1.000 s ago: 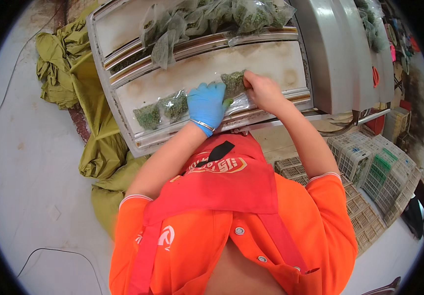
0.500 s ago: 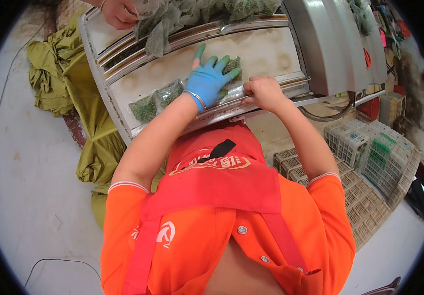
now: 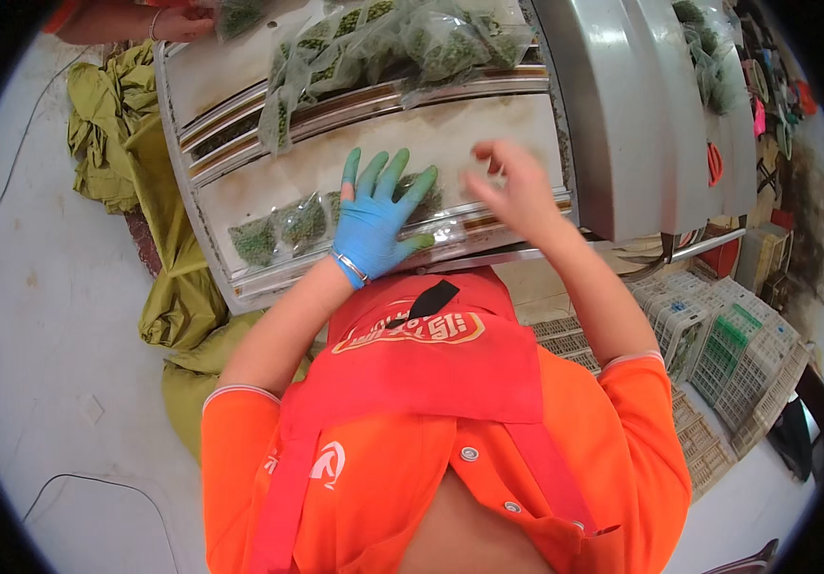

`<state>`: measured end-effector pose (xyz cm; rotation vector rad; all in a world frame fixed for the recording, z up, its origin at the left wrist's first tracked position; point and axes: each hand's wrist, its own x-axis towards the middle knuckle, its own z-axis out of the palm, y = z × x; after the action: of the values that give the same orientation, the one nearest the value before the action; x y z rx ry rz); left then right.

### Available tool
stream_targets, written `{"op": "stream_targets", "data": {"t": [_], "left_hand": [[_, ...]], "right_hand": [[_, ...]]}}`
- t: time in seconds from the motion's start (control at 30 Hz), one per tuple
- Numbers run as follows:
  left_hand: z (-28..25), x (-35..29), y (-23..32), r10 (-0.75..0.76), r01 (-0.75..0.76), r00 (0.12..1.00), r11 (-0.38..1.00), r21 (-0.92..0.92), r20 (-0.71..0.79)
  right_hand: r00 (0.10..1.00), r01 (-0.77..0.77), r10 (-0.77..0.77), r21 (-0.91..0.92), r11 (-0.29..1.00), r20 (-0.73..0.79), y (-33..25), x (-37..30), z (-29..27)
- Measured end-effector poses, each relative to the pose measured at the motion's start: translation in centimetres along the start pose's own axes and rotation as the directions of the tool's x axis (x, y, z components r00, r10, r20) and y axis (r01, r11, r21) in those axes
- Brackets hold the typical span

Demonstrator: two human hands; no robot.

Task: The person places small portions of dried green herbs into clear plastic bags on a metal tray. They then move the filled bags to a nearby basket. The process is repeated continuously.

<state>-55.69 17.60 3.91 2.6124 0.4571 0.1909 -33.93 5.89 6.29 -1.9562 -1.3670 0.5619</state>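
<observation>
My left hand [image 3: 378, 222], in a blue glove with green fingertips, lies spread over clear bags of small green pieces at the near side of a white machine bed [image 3: 460, 134]. To its left, a green-filled bag [image 3: 254, 241] and another bag [image 3: 303, 222] lie in a row; a further bag [image 3: 423, 189] is partly hidden under its fingers. The bags' near ends lie toward a metal sealing bar [image 3: 479, 224]. Bare and slightly blurred, my right hand [image 3: 519, 191] hovers above the bed's right part, thumb and fingers apart, with nothing visible in it.
Several filled bags [image 3: 431, 43] lie across the far bar. At the upper left, another person's hand [image 3: 182, 24] is beside a green-filled bag [image 3: 238, 14]. A grey metal cover [image 3: 613, 115] stands to the right. Plastic crates [image 3: 747, 354] sit lower right; olive cloth [image 3: 106, 143] hangs left.
My right hand has let go of the near bar and lifted above the bed. My left hand stays over the bags. The other person's hand has moved left, away from the far bags.
</observation>
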Motion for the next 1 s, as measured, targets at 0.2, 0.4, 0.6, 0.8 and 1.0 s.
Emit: {"op": "stream_targets", "data": {"t": [0.2,0.4,0.6,0.8,1.0], "left_hand": [[0.3,5.5,3.4,-0.317,0.206,0.941,0.817,-0.539,-0.120],[1.4,7.3,1.1,-0.531,0.400,0.727,-0.189,-0.897,0.436],[2.5,9.5,1.2,-0.459,0.391,0.603,-0.543,-0.743,0.653],[1.6,10.6,0.9,-0.379,0.276,0.661,-0.679,-0.680,0.647],[1.2,9.7,0.4,-0.415,0.382,0.621,-0.581,-0.719,0.665]], "right_hand": [[0.967,-0.059,0.022,-0.139,0.988,-0.253,0.2,12.0,-0.3],[0.946,0.146,-0.133,0.021,0.989,-0.295,1.4,9.4,-1.0],[0.919,0.105,-0.097,-0.002,0.994,-0.383,0.4,10.1,-1.5],[0.937,0.161,-0.123,0.092,0.983,-0.327,1.0,13.0,-2.1],[0.998,-0.042,0.052,0.373,0.927,-0.017,2.7,1.2,-4.4]]}}
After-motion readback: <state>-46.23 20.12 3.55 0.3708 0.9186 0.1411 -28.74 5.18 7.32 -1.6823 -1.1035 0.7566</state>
